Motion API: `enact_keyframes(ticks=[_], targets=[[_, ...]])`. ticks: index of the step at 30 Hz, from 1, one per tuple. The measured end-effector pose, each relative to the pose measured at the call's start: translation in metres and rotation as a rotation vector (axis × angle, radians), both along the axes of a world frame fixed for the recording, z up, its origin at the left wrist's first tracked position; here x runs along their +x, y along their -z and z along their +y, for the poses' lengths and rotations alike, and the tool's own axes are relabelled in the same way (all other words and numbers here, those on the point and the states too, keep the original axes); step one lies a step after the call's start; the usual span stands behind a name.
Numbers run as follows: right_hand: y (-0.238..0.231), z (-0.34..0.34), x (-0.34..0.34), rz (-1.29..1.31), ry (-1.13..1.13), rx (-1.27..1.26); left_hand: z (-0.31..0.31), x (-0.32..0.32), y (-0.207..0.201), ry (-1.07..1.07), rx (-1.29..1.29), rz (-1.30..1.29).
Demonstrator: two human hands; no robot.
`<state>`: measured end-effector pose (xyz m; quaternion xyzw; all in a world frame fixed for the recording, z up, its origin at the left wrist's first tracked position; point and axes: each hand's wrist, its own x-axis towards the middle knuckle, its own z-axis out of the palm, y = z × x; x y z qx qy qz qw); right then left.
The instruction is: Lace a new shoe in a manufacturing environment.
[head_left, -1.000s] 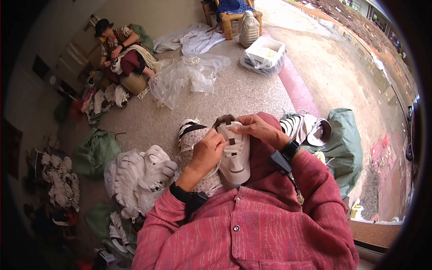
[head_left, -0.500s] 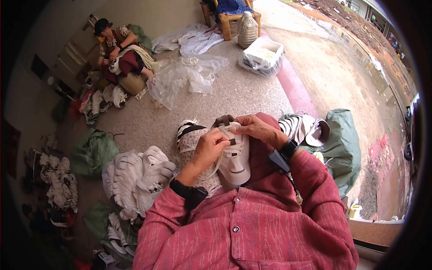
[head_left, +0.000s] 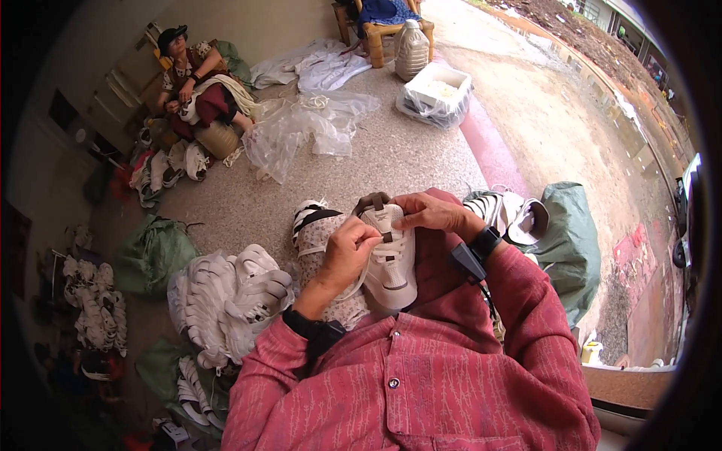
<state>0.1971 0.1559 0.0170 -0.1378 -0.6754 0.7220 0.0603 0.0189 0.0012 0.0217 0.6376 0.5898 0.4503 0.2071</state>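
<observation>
White shoe [head_left: 396, 279]: left fingers [head_left: 367, 242] pinched, perhaps on lace [head_left: 389, 257]; right fingers [head_left: 410, 220] grip its edge.

A shoe [head_left: 398, 276] is located on the lap [head_left: 447, 282], with the left hand [head_left: 348, 255] at its left side and the right hand [head_left: 435, 212] at its far right. On the floor [head_left: 323, 177], a heap of shoes [head_left: 218, 301] is set left of the lap, with a sack [head_left: 154, 255] behind it. Right of the lap, further shoes [head_left: 485, 204] are laid beside another sack [head_left: 568, 248]. Near the floor's right edge, a tub [head_left: 434, 107] is placed before a jug [head_left: 412, 51]; left of the tub, a sheet [head_left: 308, 135] is spread. Toward the far left corner, a co-worker [head_left: 204, 92] is seated.
</observation>
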Motion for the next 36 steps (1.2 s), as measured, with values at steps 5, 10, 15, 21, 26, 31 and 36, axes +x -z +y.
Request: enact_keyframes(ticks=[5, 10, 15, 21, 26, 31, 36], targets=[[0.000, -0.002, 0.001, 0.033, -0.009, -0.053, -0.003, 0.001, 0.005, -0.051, 0.006, 0.000], [-0.002, -0.004, 0.001, 0.072, -0.025, -0.163, -0.006, -0.005, 0.006, -0.018, -0.108, -0.123], [0.002, 0.002, 0.001, 0.060, -0.040, -0.073, -0.002, 0.001, 0.015, -0.039, -0.077, -0.138], [0.009, 0.006, -0.003, 0.022, -0.082, 0.026, 0.000, 0.008, 0.018, -0.074, -0.019, -0.082], [0.007, 0.006, 0.000, 0.032, -0.095, 0.025, -0.003, 0.008, 0.007, -0.113, 0.019, 0.095], [0.005, 0.002, -0.001, 0.073, -0.066, 0.007, 0.005, -0.012, -0.001, -0.080, 0.160, 0.280], [-0.002, -0.005, 0.002, 0.084, 0.062, 0.097, 0.029, -0.023, 0.003, 0.225, -0.219, -0.183]])
